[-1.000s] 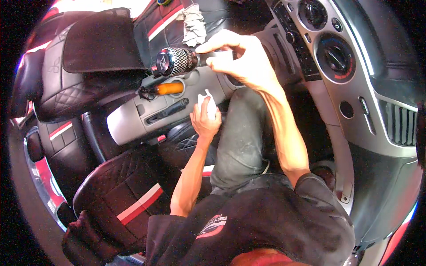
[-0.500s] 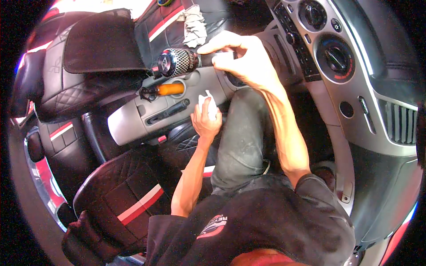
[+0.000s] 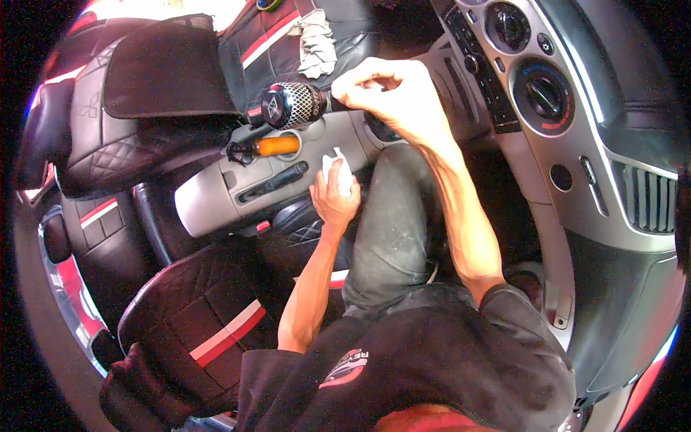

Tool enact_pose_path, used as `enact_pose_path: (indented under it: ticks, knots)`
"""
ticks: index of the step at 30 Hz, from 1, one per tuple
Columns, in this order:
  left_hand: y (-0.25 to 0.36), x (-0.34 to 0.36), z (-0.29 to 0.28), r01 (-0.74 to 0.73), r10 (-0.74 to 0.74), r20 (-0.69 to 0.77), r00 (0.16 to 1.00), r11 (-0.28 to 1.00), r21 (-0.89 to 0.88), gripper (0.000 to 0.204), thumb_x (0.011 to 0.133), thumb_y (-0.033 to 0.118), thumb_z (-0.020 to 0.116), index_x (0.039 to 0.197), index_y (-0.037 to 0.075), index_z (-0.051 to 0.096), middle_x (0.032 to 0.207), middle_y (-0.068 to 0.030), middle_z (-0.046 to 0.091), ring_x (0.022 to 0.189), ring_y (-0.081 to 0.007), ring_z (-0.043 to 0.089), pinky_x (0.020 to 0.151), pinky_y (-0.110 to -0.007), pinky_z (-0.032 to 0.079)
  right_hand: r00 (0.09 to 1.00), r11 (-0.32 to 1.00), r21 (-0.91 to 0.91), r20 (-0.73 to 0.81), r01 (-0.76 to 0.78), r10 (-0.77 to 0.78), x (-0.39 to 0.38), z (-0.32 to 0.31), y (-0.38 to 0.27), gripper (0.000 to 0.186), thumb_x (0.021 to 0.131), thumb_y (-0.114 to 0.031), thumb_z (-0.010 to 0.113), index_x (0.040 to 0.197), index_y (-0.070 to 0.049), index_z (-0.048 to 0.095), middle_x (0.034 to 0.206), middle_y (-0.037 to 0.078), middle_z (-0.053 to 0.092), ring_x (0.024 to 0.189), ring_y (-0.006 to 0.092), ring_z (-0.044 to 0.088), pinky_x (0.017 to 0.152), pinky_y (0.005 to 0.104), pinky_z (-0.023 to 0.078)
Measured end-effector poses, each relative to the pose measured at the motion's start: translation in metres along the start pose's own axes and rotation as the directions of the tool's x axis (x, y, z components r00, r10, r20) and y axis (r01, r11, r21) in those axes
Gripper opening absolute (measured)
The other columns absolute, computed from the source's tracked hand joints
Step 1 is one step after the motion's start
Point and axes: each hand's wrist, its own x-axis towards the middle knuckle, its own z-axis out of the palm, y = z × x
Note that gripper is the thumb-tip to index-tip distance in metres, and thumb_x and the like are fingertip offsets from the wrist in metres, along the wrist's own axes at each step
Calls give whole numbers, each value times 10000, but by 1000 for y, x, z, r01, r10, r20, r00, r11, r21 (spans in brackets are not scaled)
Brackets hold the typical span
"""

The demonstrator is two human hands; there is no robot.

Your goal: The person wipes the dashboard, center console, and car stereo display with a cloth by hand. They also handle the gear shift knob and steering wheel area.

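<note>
My right hand (image 3: 403, 97) is closed at the shaft just below a gear knob (image 3: 291, 104), thumb and forefinger brought together there. The knob is shiny black and chrome with a mesh-patterned side. Part of the shaft is hidden behind my fingers. Lower down, over the grey centre console (image 3: 209, 198), my left hand (image 3: 335, 200) grips a crumpled white cloth (image 3: 340, 176), a corner of which sticks up past my fingers. A handbrake lever (image 3: 277, 181) lies left of this hand.
An orange bottle (image 3: 279, 145) with a black top lies across the console's cup holder. A crumpled pale cloth (image 3: 315, 47) rests on the far black seat (image 3: 252, 79). The dashboard with round dials (image 3: 543, 95) rises at right. My knee (image 3: 396, 194) stands beside the console.
My right thumb and forefinger have drawn together at the shaft below the knob. The knob has shifted slightly right and turned a little. My left hand has stayed nearly still.
</note>
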Motion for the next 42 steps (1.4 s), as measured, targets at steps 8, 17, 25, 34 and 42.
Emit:
enact_pose_path:
  ticks: [8, 17, 25, 34, 42]
  knots:
    - [3, 0, 3, -8, 8, -10, 1000, 1000, 2, 549, 691, 203, 741, 1223, 160, 612, 936, -122, 586, 836, -320, 574, 695, -427, 409, 999, 1000, -25, 37, -14, 15, -2, -3, -1, 146, 771, -92, 771, 895, -16, 762, 808, 23, 710, 726, 72, 590, 657, 219, 466]
    - [-8, -3, -4, 1, 0, -26, 1000, 1000, 28, 547, 689, 191, 744, 1218, 160, 610, 921, -121, 581, 829, -326, 571, 694, -432, 408, 998, 1000, 5, 56, -8, 8, 0, 3, 3, 147, 777, -97, 772, 906, -25, 764, 828, 17, 712, 737, 67, 589, 677, 231, 476]
    - [-4, -2, -1, 1, -1, -21, 1000, 1000, 25, 541, 695, 201, 740, 1219, 170, 609, 933, -133, 577, 824, -339, 575, 695, -446, 414, 997, 1000, -8, 75, -7, 8, -1, -5, 8, 170, 778, -88, 774, 934, -22, 760, 843, 22, 717, 772, 81, 620, 714, 238, 492]
    - [-3, -1, -1, 2, -1, -8, 1000, 1000, 31, 544, 697, 201, 735, 1225, 170, 608, 939, -134, 581, 832, -335, 579, 698, -440, 418, 997, 1000, -15, 80, -17, 18, -1, -4, 8, 167, 765, -101, 788, 915, -32, 758, 839, 10, 709, 765, 74, 615, 709, 234, 491]
    - [0, 1, 3, -22, 23, -28, 999, 1000, 13, 535, 693, 196, 733, 1214, 167, 616, 934, -132, 588, 821, -334, 579, 694, -438, 414, 996, 1000, -24, 88, -8, 10, -2, -7, 8, 198, 754, -124, 792, 926, -35, 749, 814, -7, 691, 730, 66, 584, 669, 225, 460]
